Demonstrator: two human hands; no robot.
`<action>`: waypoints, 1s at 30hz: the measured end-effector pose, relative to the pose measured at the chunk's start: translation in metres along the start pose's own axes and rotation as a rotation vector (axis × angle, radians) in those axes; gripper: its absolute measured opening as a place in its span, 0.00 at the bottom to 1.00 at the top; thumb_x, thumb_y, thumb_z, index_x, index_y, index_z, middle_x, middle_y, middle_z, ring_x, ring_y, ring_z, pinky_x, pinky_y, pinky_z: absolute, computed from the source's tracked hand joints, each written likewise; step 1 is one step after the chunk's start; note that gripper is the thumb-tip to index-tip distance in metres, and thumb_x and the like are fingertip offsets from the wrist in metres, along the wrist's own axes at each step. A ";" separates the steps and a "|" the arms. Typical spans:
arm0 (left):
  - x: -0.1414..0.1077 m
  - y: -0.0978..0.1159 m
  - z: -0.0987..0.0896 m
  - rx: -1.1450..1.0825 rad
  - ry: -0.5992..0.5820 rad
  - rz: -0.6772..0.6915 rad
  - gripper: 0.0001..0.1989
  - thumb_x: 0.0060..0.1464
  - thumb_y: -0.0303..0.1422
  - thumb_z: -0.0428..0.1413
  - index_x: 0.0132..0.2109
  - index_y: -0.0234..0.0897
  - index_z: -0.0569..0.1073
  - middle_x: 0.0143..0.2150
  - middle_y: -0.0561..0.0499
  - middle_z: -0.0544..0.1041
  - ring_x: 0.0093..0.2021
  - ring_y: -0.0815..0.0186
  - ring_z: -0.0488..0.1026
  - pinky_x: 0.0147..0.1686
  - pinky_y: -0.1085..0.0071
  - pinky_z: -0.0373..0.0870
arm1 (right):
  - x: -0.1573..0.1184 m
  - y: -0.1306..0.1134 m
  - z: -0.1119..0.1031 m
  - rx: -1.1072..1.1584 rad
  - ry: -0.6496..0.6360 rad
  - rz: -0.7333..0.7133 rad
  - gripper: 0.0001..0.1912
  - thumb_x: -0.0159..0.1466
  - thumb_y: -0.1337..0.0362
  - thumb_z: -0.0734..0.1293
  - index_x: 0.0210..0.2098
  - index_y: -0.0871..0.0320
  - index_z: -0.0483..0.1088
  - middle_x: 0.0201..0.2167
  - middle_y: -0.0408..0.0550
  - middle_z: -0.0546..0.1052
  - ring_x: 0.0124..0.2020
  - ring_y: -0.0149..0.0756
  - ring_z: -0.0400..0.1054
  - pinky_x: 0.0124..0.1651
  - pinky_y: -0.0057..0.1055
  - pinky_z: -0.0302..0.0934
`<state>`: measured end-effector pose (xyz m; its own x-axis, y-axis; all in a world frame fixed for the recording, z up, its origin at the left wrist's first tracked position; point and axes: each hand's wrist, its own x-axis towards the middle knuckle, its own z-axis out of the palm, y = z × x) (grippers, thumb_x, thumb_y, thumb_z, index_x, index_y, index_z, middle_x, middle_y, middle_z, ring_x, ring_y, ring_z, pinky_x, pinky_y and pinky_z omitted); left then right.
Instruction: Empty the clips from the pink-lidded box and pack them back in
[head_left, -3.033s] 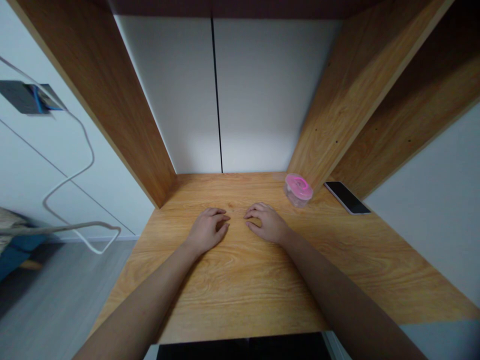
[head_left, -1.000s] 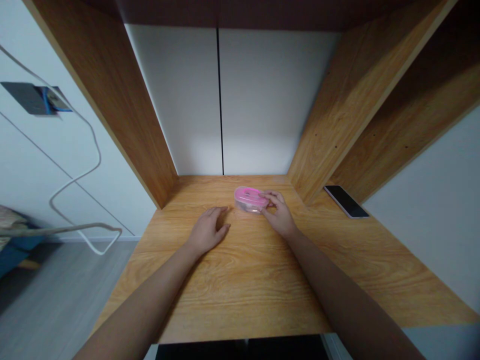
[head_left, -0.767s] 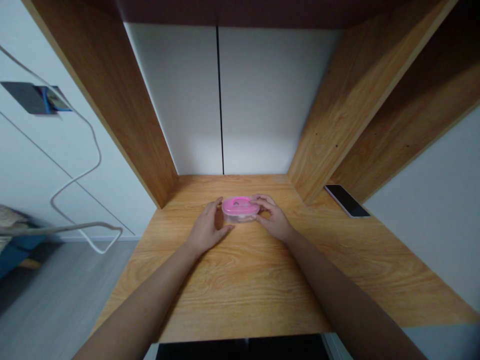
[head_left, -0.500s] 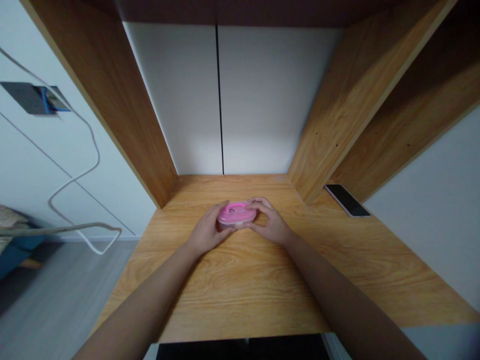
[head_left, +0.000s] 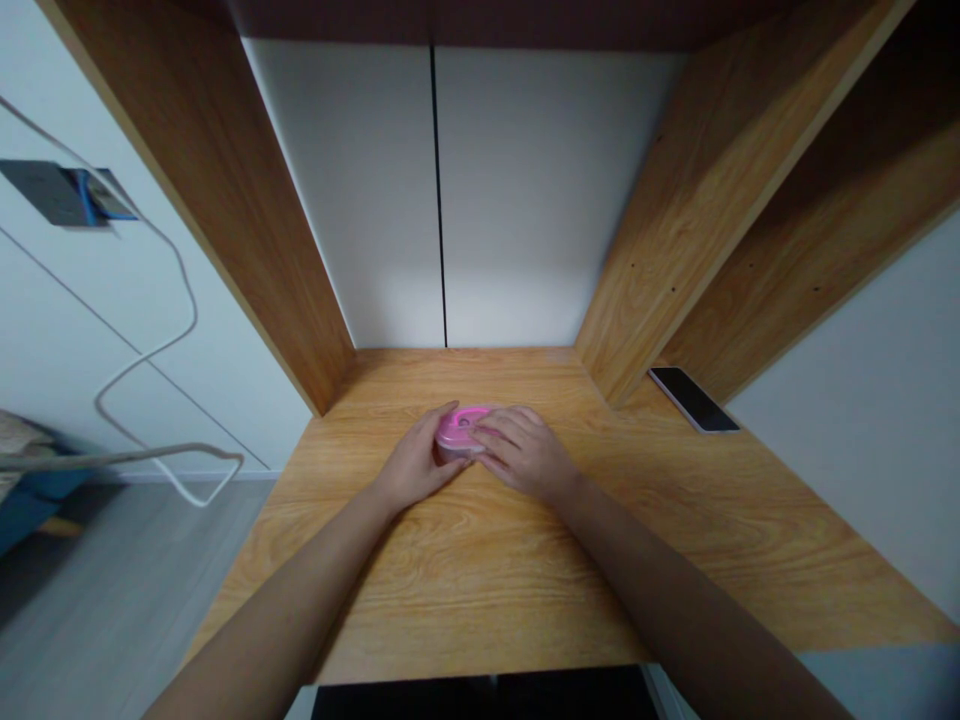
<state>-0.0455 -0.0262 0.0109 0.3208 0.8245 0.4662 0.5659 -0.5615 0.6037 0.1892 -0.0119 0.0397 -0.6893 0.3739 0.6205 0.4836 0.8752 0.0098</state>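
A small oval container (head_left: 455,431) with a pink lid and a clear lower part rests on the wooden desk (head_left: 480,560). A brighter pink loop, like a handle, shows on its lid. My left hand (head_left: 417,455) is curved around its left side, thumb at the near edge and fingers at the far edge. My right hand (head_left: 525,448) lies over the right part of the lid, fingers bent on top and thumb at the near side. That hand hides the container's right end.
A phone (head_left: 694,400) with a dark screen lies at the right by the wooden upright (head_left: 637,300). On the left, a white cable (head_left: 191,300) hangs before the wall near an open socket plate (head_left: 52,195). A dark opening (head_left: 480,698) is at the desk's front edge.
My right hand has moved left over the lid, from holding its right edge to covering its right part. My left hand and the container have stayed in place.
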 end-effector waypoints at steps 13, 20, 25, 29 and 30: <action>0.003 0.012 -0.003 0.010 0.095 0.020 0.33 0.48 0.41 0.67 0.58 0.39 0.64 0.53 0.43 0.73 0.53 0.54 0.73 0.54 0.56 0.73 | 0.002 -0.014 -0.004 -0.074 -0.047 0.036 0.24 0.67 0.66 0.65 0.62 0.54 0.68 0.54 0.54 0.78 0.58 0.47 0.71 0.64 0.47 0.65; -0.001 0.019 -0.003 0.132 0.114 -0.051 0.33 0.46 0.43 0.67 0.56 0.39 0.64 0.47 0.45 0.73 0.47 0.55 0.75 0.45 0.59 0.76 | 0.002 -0.019 0.010 -0.044 0.037 0.056 0.29 0.68 0.72 0.61 0.67 0.57 0.62 0.61 0.55 0.73 0.65 0.48 0.65 0.69 0.50 0.60; -0.002 0.019 0.001 0.196 0.120 -0.049 0.34 0.46 0.42 0.66 0.57 0.39 0.63 0.47 0.45 0.72 0.47 0.54 0.75 0.44 0.59 0.76 | 0.000 -0.022 0.014 -0.044 0.016 0.077 0.31 0.68 0.73 0.61 0.70 0.58 0.58 0.65 0.55 0.68 0.67 0.50 0.60 0.70 0.52 0.58; -0.002 0.019 0.002 0.205 0.117 -0.055 0.32 0.46 0.42 0.66 0.55 0.39 0.63 0.46 0.46 0.72 0.46 0.54 0.75 0.43 0.60 0.75 | 0.001 -0.024 0.012 -0.074 -0.016 0.051 0.31 0.68 0.72 0.60 0.70 0.61 0.57 0.65 0.57 0.68 0.68 0.51 0.59 0.70 0.53 0.57; -0.003 0.018 0.002 0.205 0.115 -0.058 0.32 0.46 0.43 0.66 0.55 0.39 0.63 0.45 0.46 0.72 0.45 0.55 0.75 0.43 0.60 0.75 | 0.001 -0.023 0.011 -0.078 -0.016 0.045 0.30 0.68 0.72 0.60 0.69 0.61 0.58 0.65 0.57 0.68 0.68 0.51 0.59 0.70 0.53 0.57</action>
<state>-0.0348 -0.0386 0.0197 0.2018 0.8349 0.5121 0.7269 -0.4781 0.4929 0.1707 -0.0283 0.0313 -0.6744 0.4178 0.6087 0.5545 0.8311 0.0439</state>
